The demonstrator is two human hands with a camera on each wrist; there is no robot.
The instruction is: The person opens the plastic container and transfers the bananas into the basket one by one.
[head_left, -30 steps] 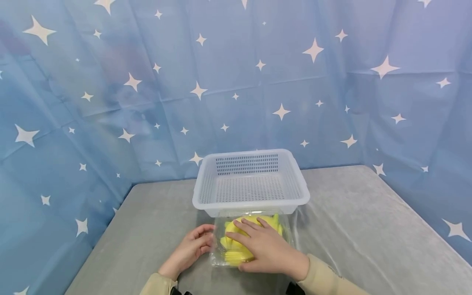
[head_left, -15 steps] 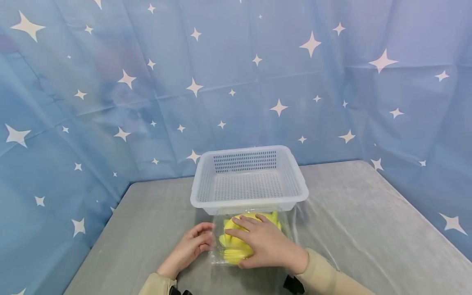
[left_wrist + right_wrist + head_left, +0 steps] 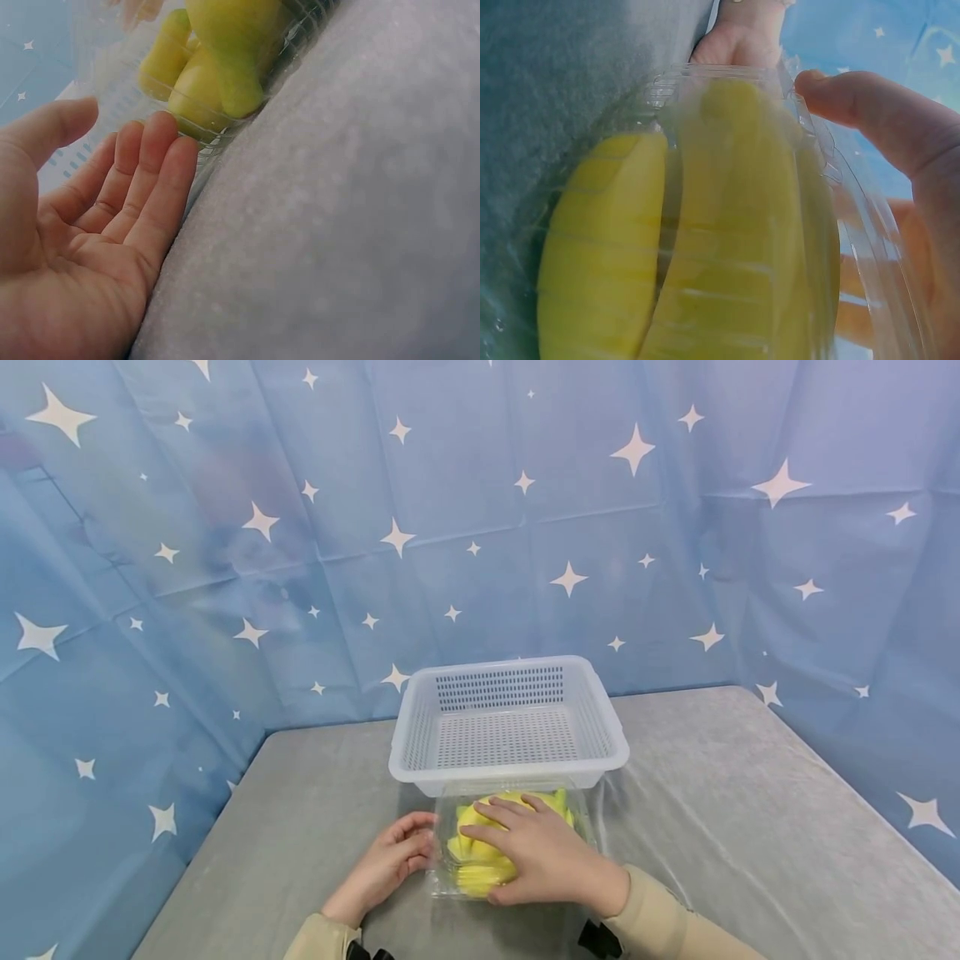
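Note:
A clear plastic box [image 3: 444, 883] with yellow, banana-like fruits [image 3: 483, 878] inside stands on the grey cloth, lid on top. Spread over the lid, my right hand [image 3: 543, 860] rests with its fingers extended. In the right wrist view its thumb [image 3: 855, 97] lies along the lid's edge, and the fruits [image 3: 735, 240] show through the plastic. My left hand [image 3: 390, 864] is at the box's left side, palm toward it. The left wrist view shows its relaxed fingers [image 3: 154, 172] by the ribbed wall, holding nothing; whether they touch it I cannot tell.
Directly behind the box stands a white perforated plastic basket [image 3: 510, 774] with nothing in it. The grey cloth-covered table [image 3: 697, 793] extends to both sides. A blue star-printed curtain [image 3: 480, 593] hangs behind and along the sides.
The head view has tilted slightly, shifting the scene a little in the frame. Both hands, the box and the basket keep their places relative to each other.

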